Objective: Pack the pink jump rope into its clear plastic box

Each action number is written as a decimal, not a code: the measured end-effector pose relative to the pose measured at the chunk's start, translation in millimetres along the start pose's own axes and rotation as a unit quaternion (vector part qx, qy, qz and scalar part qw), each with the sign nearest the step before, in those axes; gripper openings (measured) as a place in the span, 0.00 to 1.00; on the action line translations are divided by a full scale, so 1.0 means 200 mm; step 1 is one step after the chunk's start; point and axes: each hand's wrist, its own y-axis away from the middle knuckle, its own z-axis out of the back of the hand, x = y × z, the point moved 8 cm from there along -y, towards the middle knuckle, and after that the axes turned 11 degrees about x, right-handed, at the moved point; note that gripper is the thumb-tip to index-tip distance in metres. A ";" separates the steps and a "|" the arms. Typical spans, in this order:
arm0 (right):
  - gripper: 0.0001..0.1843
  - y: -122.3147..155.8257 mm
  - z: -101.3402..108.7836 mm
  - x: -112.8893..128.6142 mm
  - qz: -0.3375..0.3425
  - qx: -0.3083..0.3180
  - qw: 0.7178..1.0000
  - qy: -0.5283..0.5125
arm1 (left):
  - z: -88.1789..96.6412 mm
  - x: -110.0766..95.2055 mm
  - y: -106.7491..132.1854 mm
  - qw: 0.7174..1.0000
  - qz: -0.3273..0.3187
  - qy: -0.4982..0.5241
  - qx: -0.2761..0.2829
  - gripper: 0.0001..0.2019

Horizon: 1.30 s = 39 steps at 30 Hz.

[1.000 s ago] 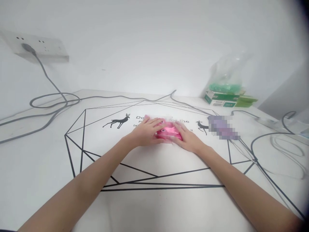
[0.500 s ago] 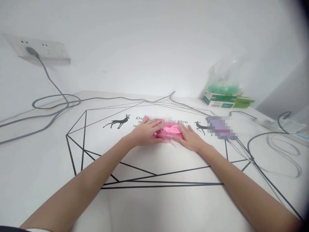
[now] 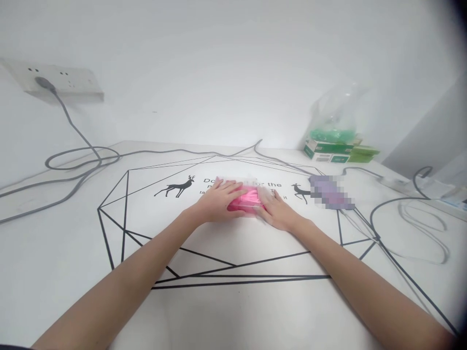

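A bright pink, flat item in a clear plastic bag [image 3: 250, 198] lies mid-table in the head view; its exact kind is not plain. My left hand [image 3: 222, 200] grips its left part, with fingers spread over the top and the thumb along the near side. At the other end, my right hand [image 3: 278, 209] holds the loose clear plastic against the pink item's right edge. Both hands cover parts of the bag, and its underside is hidden.
The white table [image 3: 204, 311] has black lines and deer prints. To the right lies a purple, pixelated object [image 3: 332, 192]. Behind it are a green-and-white box [image 3: 328, 150] and a plastic bag with green contents [image 3: 333, 133]. Grey cables [image 3: 83, 170] run from the wall socket [image 3: 78, 82].
My right hand has moved left and a little nearer, bringing the loose plastic in over the right end of the pink item. The left hand has stayed on it. The view has shifted slightly.
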 end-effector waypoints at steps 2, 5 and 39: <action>0.35 0.02 0.01 -0.02 0.020 0.000 1.000 0.004 | 0.00 0.00 0.00 1.000 -0.003 0.000 0.001 0.36; 0.33 0.03 0.02 -0.04 0.051 0.004 0.999 -0.006 | 0.00 0.00 0.00 1.000 -0.001 -0.001 0.002 0.36; 0.35 0.02 -0.01 -0.01 0.072 0.038 0.997 -0.012 | -0.01 0.00 -0.01 1.000 -0.004 -0.020 -0.013 0.34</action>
